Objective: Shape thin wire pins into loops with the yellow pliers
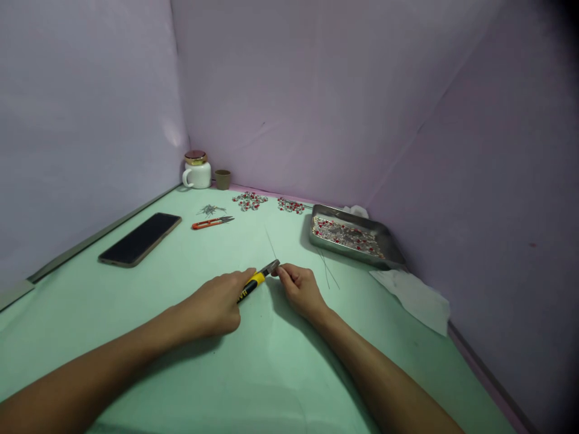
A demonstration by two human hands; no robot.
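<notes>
Pliers (257, 279) in L hand (222, 302), wire (271, 245) at R hand (302, 290).

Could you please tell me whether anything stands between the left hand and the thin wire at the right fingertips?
Only the pliers, held in the left hand, come between; their jaws appear to meet the thin wire at the right hand. Nothing else visible intervenes.
</notes>
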